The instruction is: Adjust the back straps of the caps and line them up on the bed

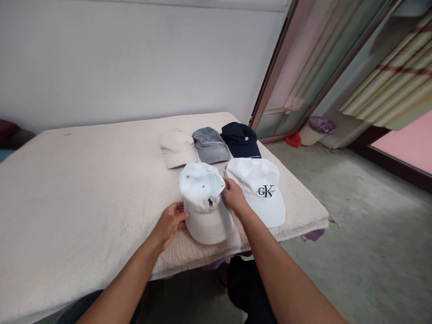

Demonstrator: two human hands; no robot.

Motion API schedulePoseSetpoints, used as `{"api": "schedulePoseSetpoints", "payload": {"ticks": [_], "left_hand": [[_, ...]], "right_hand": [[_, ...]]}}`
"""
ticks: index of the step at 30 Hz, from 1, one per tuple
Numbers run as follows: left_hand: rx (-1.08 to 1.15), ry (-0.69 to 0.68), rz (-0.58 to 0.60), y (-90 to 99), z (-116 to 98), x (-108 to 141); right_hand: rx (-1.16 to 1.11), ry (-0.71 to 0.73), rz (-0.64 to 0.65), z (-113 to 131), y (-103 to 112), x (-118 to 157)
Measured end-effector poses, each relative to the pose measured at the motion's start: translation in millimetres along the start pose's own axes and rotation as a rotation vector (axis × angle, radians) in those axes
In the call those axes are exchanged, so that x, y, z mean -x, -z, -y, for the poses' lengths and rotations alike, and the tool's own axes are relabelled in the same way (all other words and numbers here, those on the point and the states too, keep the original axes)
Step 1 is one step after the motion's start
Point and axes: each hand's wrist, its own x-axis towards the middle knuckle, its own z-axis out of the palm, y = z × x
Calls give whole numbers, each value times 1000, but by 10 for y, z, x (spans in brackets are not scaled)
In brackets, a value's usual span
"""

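Both my hands are on a white baseball cap (pixel 202 191) with a small dark horse-rider logo; its brim points toward me. My left hand (pixel 172 220) grips the cap's left edge with bent fingers. At the cap's right side, my right hand (pixel 233 195) pinches the edge. Just right of it lies a second white cap (pixel 251 180) with dark lettering. Behind these two, a cream cap (pixel 177 147), a grey cap (pixel 209 144) and a navy cap (pixel 240 139) sit side by side.
A cream textured cloth (pixel 84 193) covers the table, whose front edge is close to my legs. A pale wall (pixel 141 58) stands behind. On the floor to the right are a waste bin (pixel 315 131) and a red bag (pixel 293 140) by a sliding door.
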Motion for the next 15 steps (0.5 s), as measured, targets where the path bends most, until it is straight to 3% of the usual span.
{"api": "schedulePoseSetpoints", "payload": {"ticks": [3, 8, 15], "left_hand": [[-53, 42, 124, -33, 29, 67], [-173, -66, 47, -56, 100, 50], [-315, -178, 26, -40, 223, -55]], "right_hand": [[29, -6, 16, 27, -25, 44], [51, 22, -31, 85, -74, 45], [19, 94, -189, 140, -78, -13]]}}
